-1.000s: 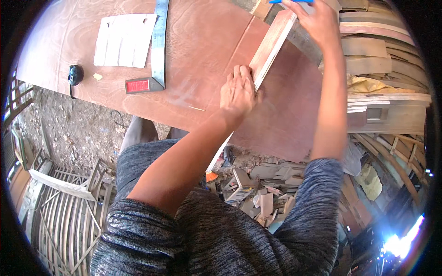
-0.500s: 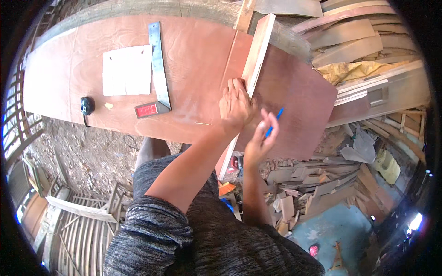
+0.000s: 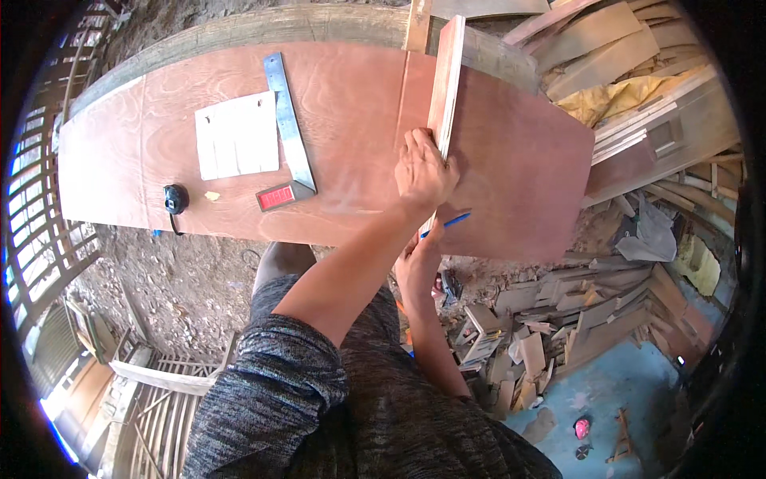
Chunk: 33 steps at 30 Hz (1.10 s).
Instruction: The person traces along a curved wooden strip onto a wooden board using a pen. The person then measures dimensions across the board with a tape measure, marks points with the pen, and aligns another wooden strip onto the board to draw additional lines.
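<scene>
Wooden batten (image 3: pixel 447 80), one, is clasped by fingers of the left hand (image 3: pixel 424 172); one blue pen (image 3: pixel 457 219), by the right hand (image 3: pixel 418 267).

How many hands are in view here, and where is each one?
2: the left hand grips the wooden strip on the reddish board; the right hand, holding a blue pen, is by the strip's lower end.
</scene>
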Each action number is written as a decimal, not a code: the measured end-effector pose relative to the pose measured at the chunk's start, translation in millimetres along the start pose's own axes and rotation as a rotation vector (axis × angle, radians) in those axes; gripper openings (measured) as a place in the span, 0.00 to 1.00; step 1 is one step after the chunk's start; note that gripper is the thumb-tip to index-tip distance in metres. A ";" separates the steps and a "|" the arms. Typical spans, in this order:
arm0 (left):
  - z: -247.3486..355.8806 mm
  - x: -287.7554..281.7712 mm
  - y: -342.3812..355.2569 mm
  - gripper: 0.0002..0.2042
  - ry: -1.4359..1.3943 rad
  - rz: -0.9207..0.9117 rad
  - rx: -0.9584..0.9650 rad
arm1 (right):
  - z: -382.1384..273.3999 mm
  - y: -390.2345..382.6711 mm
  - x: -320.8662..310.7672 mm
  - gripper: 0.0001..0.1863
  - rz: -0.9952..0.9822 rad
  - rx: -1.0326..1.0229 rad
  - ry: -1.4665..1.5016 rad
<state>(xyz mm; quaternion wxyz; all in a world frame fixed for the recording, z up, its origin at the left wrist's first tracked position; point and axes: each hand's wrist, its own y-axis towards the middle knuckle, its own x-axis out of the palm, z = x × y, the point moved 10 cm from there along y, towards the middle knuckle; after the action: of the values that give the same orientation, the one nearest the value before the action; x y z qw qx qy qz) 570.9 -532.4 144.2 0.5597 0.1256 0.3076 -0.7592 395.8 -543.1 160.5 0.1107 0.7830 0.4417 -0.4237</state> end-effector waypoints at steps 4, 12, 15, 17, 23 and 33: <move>0.8 -0.3 -1.1 0.26 -0.018 -0.015 0.009 | 7.7 -1.6 3.9 0.32 0.037 -0.005 -0.020; 4.1 1.6 2.0 0.29 0.014 -0.042 0.052 | -10.6 1.5 -5.9 0.33 0.089 -0.043 -0.073; 1.9 -0.2 1.6 0.31 0.010 -0.035 0.049 | 9.6 1.2 6.9 0.34 -0.030 0.093 -0.009; 1.7 -1.6 1.3 0.31 0.015 -0.034 0.061 | -5.4 3.5 -1.7 0.36 0.024 -0.020 -0.099; 3.6 -1.8 -0.1 0.31 0.008 -0.047 0.053 | 2.1 1.1 -0.2 0.39 0.043 -0.017 -0.106; 0.1 3.0 2.0 0.32 0.025 -0.086 0.021 | 6.1 0.7 0.2 0.40 0.022 0.062 -0.102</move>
<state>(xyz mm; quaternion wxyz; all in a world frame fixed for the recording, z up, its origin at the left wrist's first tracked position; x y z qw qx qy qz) 571.8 -535.1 142.0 0.5215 0.1276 0.3117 -0.7840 393.0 -546.7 156.5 0.1136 0.7682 0.4135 -0.4753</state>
